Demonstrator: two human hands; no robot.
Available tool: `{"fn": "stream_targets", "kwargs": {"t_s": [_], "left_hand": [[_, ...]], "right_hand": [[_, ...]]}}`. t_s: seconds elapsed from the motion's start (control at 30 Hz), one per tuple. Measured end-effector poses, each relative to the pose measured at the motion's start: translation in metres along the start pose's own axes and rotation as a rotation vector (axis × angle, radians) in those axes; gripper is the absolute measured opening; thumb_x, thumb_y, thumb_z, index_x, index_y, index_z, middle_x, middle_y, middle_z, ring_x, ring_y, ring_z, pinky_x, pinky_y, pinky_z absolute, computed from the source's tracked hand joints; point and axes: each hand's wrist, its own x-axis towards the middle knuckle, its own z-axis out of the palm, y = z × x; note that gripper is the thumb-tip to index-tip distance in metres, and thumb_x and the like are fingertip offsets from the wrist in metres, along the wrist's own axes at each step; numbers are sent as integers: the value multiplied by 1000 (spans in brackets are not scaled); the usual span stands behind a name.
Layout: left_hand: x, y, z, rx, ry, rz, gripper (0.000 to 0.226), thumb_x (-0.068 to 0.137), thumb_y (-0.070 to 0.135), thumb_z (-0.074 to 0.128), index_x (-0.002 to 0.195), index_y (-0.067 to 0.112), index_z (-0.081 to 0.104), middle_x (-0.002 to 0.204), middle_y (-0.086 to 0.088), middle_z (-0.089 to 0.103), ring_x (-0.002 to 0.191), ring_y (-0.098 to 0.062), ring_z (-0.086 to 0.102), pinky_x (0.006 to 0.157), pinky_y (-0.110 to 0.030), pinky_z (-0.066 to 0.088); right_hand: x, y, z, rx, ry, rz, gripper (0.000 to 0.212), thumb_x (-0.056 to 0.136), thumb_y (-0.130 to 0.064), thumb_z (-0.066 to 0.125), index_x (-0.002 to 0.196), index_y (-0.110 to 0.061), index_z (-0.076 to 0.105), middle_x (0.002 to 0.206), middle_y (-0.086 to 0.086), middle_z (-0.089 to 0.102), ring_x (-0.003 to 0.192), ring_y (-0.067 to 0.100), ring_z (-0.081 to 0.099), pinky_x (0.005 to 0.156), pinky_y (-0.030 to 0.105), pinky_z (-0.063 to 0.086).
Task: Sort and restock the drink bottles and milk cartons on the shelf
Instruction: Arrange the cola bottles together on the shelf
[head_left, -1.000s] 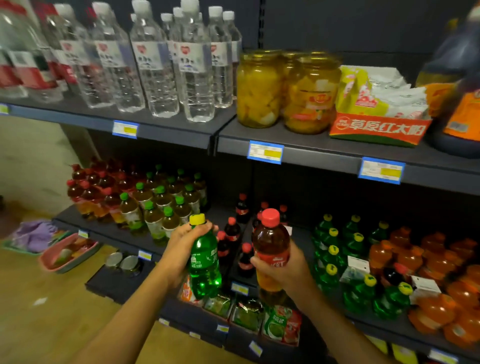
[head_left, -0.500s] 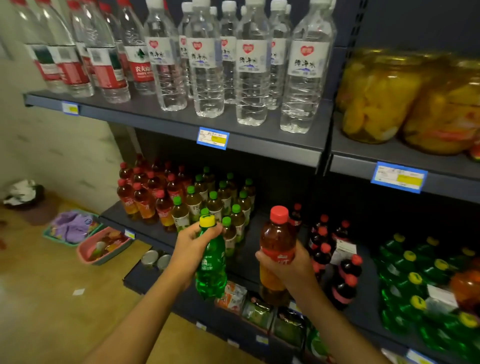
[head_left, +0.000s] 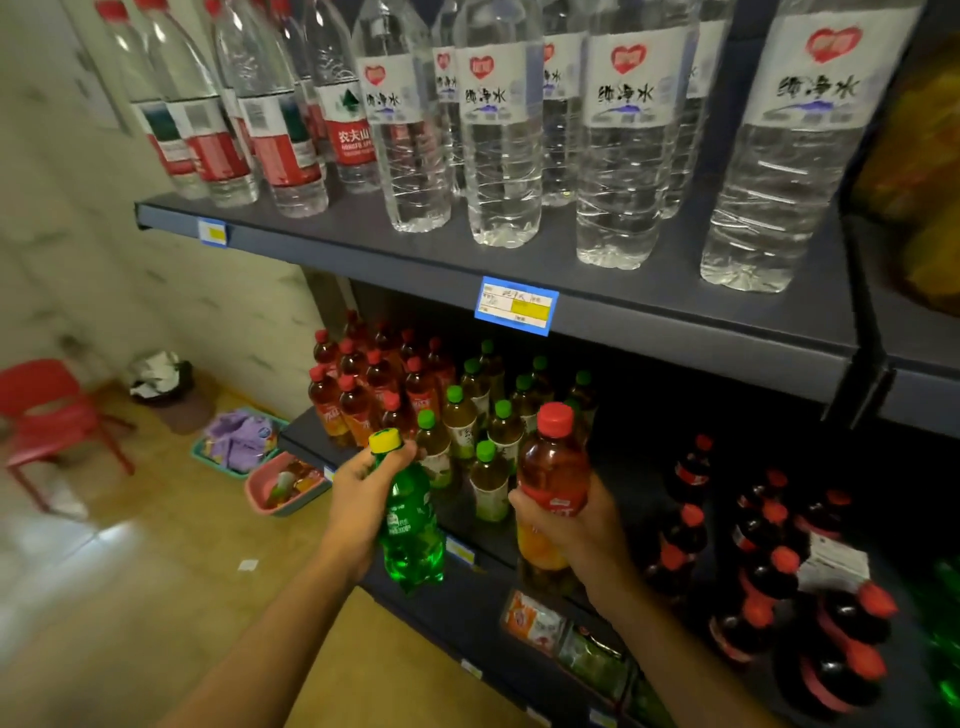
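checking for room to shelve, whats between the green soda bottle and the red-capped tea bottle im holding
In the head view, green-capped tea bottles stand on the shelf between the green soda bottle and red-capped tea bottle.

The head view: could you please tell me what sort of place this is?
Most likely a small grocery shop: dark shelves carry price tags on their edges, with rows of water bottles above and grouped soft drinks below.

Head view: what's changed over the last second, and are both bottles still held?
The view swung left along the shelf: the jars slid off to the right, and a red chair came into view. Nothing was taken or released. The left hand still grips the green bottle, the right hand the red-capped bottle.
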Motion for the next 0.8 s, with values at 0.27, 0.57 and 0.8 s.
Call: {"fn": "stream_targets", "kwargs": {"t_s": [0.27,0.57,0.8], "left_hand": [[53,-12,-25,-35,-2,-26,18,72,35,75,81,20,79,84,-10,76,72,-23,73,57,-30,56],[149,-1,-115,104,-140,102,25,69,36,75,84,16,77,86,-12,76,75,-26,73,65,-33,59],[227,3,-215,88,-121,92,13,77,33,74,81,21,76,76,-7,76,67,-22,73,57,-28,57]], "right_hand": [[43,3,46,-57,-26,11,65,64,-24,89,121,-26,59,112,-7,64,106,14,61,93,33,49],[90,0,162,-121,-73,-23,43,68,-29,86,99,-45,62,96,-17,70,95,1,65,86,26,49],[144,29,278,-159,13,62,43,63,-27,90,92,-41,62,94,-24,67,101,9,64,90,27,50]]}}
